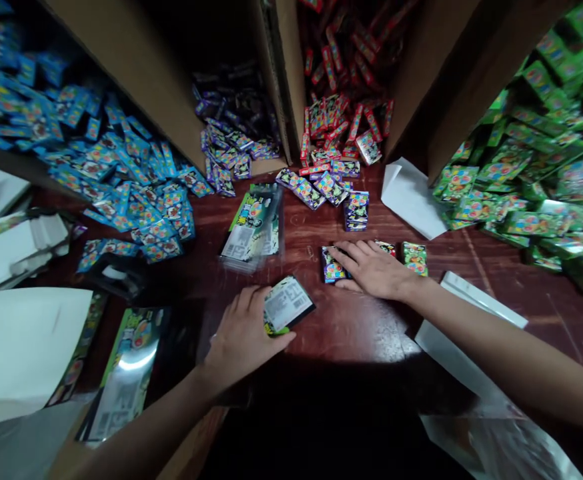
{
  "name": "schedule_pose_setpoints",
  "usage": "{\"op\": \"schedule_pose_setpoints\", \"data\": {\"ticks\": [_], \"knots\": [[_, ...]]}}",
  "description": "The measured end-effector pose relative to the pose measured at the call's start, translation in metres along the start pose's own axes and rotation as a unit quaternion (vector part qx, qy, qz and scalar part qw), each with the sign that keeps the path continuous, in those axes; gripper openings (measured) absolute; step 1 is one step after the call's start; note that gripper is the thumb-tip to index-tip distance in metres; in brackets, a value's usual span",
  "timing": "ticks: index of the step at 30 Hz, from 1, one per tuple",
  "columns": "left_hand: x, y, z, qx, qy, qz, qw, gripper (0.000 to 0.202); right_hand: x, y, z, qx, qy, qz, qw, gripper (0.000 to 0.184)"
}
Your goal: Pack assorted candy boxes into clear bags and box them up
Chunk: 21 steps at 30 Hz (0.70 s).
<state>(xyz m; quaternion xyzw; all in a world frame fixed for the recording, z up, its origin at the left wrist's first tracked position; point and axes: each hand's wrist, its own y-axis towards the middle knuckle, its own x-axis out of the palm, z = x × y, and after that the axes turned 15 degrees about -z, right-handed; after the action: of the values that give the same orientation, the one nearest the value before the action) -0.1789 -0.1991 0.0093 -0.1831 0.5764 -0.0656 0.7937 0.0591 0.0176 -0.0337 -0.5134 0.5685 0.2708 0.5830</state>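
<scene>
My left hand (246,330) is closed around a printed plastic packet (289,303), with its white label facing up and the thumb along its near edge. My right hand (374,270) reaches over a small purple-and-blue candy box (332,267), fingers across its top and thumb at the near side. Beside it, partly hidden by the hand, a red box (385,248) shows. A green box (414,259) lies just right of the wrist. Beyond my left hand lies a stack of printed plastic packets (254,227). Several purple boxes (355,210) lie beyond my right hand.
Cardboard bins spill blue boxes (121,173), purple boxes (229,143), red boxes (329,117) and green boxes (496,180) onto the table (331,327). White paper (414,200) lies at the right, a black tape dispenser (119,277) at the left, another printed packet (126,373) nearer.
</scene>
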Motion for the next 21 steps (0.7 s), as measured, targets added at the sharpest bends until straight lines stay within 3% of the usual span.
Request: {"op": "schedule_pose_setpoints", "data": {"ticks": [5,9,12,15,18,21], "knots": [[0.007,0.015,0.007,0.053,-0.011,0.000,0.999,0.086,0.003,-0.006,-0.021,0.034,0.012,0.032,0.999,0.076],[0.008,0.024,0.003,0.058,-0.004,-0.001,0.998,0.087,0.011,-0.022,-0.036,-0.029,0.025,0.010,0.999,0.074],[0.008,0.031,0.000,0.109,-0.005,-0.020,0.994,0.088,0.014,-0.030,-0.042,-0.086,0.043,-0.007,0.995,0.071],[0.009,0.036,-0.001,0.142,-0.006,-0.028,0.990,0.092,0.008,-0.037,-0.036,-0.116,0.065,-0.010,0.991,0.084],[0.009,0.039,-0.002,0.144,-0.003,-0.027,0.989,0.092,-0.005,-0.047,-0.021,-0.099,0.084,-0.010,0.991,0.108],[0.010,0.042,0.000,0.149,-0.002,-0.028,0.988,0.092,-0.011,-0.053,-0.007,-0.079,0.098,-0.017,0.992,0.097]]}}
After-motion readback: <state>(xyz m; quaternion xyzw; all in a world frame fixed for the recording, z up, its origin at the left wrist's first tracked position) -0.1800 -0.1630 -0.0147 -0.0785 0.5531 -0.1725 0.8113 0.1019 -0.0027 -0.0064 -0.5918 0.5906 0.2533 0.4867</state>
